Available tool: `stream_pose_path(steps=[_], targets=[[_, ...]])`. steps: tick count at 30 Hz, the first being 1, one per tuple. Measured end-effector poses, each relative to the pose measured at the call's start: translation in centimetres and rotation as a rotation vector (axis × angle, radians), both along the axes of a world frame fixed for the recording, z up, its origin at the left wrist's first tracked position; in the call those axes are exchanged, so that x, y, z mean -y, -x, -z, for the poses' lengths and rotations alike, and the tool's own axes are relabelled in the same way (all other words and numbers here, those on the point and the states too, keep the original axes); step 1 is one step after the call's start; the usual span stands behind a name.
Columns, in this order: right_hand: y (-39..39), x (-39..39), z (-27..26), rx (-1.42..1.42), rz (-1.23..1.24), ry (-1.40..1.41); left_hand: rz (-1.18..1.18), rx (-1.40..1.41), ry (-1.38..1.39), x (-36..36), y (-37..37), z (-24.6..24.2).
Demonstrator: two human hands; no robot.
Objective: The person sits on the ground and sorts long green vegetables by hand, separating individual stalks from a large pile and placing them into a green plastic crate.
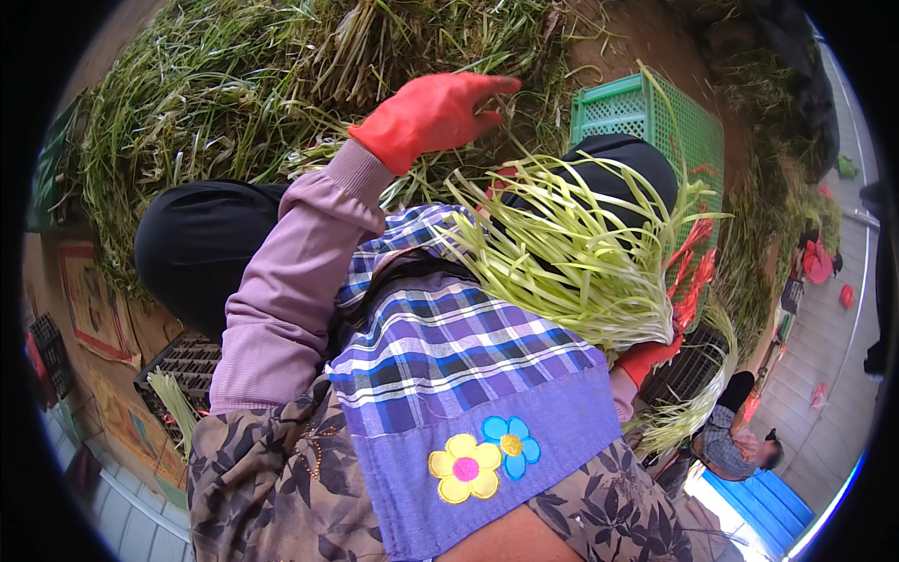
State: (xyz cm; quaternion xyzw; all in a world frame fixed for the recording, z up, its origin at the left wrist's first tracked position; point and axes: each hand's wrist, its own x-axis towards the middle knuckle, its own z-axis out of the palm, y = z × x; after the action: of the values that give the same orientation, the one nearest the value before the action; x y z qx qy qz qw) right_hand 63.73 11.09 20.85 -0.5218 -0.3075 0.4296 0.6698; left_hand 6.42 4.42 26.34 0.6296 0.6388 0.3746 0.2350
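Note:
My left hand (446,116), in a red rubber glove, is held out over a heap of cut greens (225,112). Its fingers are apart, and I see nothing between them. My right hand (647,357), gloved in red too, grips the pale root ends of a large bunch of yellow-green stalks (576,246). The leaves fan out across my thigh towards the left. Something red (500,184) shows partly behind the leaf tips; I cannot tell what it is. Red plastic strips (695,263) hang beside the bunch, against a green mesh crate (609,112).
A bundle of stalks (358,49) lies on the heap. At the lower left are a dark crate (186,365) and more pale stalks (172,400). Further pale greens (681,418) lie behind my right hand. Another person (730,435) sits at the right.

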Motion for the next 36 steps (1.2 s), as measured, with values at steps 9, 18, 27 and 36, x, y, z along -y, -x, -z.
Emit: stream_pose_path(steps=[9,18,27,36], targets=[[-1.6,-0.2,0.7,-0.477,-0.147,-0.058,0.443,0.212,0.164,-0.4,-5.3,-4.9],[-1.5,-0.4,1.2,-0.075,-0.042,-0.01,0.132,0.964,0.191,-1.6,-5.4,-3.6],[-0.5,-0.7,0.7,-0.031,-0.041,-0.006,0.452,0.169,0.276,-4.6,-3.7,-0.4],[-0.1,-0.4,0.5,-0.004,-0.036,0.011,0.276,0.249,0.236,-5.3,-3.1,0.3]])
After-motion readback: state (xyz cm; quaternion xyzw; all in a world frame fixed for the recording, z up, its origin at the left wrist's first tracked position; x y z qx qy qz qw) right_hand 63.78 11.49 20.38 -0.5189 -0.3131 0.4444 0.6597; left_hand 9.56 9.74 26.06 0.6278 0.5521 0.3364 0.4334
